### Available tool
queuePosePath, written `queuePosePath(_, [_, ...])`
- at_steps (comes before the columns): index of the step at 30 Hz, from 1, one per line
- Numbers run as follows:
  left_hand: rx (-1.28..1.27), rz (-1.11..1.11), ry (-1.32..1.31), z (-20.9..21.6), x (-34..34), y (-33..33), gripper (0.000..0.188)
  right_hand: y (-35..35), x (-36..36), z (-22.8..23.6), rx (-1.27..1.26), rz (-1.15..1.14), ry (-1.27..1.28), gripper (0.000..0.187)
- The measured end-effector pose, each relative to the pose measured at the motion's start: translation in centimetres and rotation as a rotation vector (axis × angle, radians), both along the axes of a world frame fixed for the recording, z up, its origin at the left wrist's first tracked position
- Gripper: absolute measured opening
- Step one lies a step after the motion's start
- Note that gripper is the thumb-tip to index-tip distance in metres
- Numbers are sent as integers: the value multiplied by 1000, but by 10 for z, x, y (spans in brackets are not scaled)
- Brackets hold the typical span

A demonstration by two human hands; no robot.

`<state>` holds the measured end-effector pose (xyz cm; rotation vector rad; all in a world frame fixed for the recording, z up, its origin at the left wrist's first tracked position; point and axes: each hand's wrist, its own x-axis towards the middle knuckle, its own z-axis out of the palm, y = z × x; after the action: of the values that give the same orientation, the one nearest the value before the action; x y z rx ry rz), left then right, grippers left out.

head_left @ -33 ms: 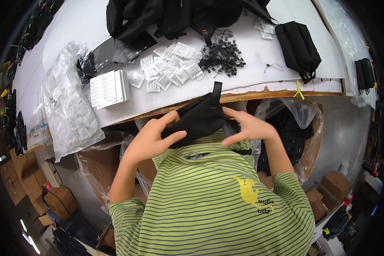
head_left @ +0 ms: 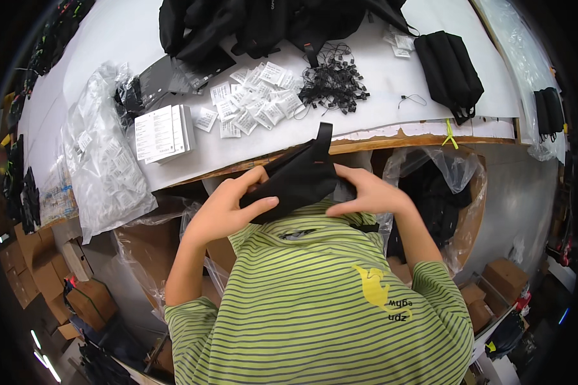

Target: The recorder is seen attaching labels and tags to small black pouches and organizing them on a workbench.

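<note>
A black fabric bag (head_left: 298,186) with a short upright strap loop and a small orange tab is held in front of my chest, at the table's near edge. My left hand (head_left: 221,208) grips its left end, fingers tucked into or behind the cloth and thumb across the front. At the right end, my right hand (head_left: 377,192) has its fingers behind the cloth and its thumb by the lower edge. Just beyond lie a pile of small white printed packets (head_left: 257,99) and a tangle of black looped cords (head_left: 334,83).
A stack of white printed cards (head_left: 157,136) and a clear plastic bag of packets (head_left: 112,160) are at left. Black bags (head_left: 263,29) fill the far side. A folded black bundle (head_left: 448,74) sits at right. Below the wooden table edge (head_left: 424,133) stand plastic-lined cartons.
My right thumb has moved left, in toward the bag's lower edge. The bag and my left hand have shifted very slightly left.
</note>
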<state>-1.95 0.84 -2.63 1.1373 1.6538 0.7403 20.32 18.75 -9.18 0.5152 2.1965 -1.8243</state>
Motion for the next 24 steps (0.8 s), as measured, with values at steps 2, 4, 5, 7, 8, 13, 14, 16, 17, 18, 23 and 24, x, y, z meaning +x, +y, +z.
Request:
queuePosePath(2, [-79, 11, -177, -5, -3, -4, 27, -8, -5, -1, 2, -36, -30, 69])
queuePosePath(4, [-119, 19, -265, -13, -4, -9, 27, -10, -8, 1, -59, -256, 45, 69])
queuePosePath(5, [-65, 86, -235, -18, -4, -12, 28, -7, -8, 6, -60, -253, 46, 69])
queuePosePath(7, [-5, 234, -163, -27, -7, -19, 31, 7, -4, 22, 19, -314, -34, 64])
queuePosePath(8, [-30, 243, -131, -24, -12, -18, 30, 16, -1, 24, -49, -346, -2, 66])
queuePosePath(13, [-107, 214, -14, 1, -24, -18, 26, 63, 27, 17, -73, -550, 124, 17])
queuePosePath(14, [-59, 161, -124, -5, -22, -22, 26, 63, 23, 32, -67, -659, 101, 8])
queuePosePath(16, [-74, -41, -170, 6, -14, -22, 25, 68, 26, 16, -365, -897, 345, 4])
queuePosePath(17, [-72, -145, -176, 8, -8, -19, 25, 66, 23, 6, -587, -1072, 438, 6])
queuePosePath(18, [-132, -243, -91, 9, -2, -19, 24, 62, 16, -1, -805, -1153, 521, 10])
queuePosePath(23, [-189, -323, -177, 17, 9, -18, 24, 10, -56, 4, -1205, -1164, 478, 25])
queuePosePath(24, [-178, -335, -180, 16, 9, -20, 24, 6, -58, 4, -1249, -1082, 485, 25])
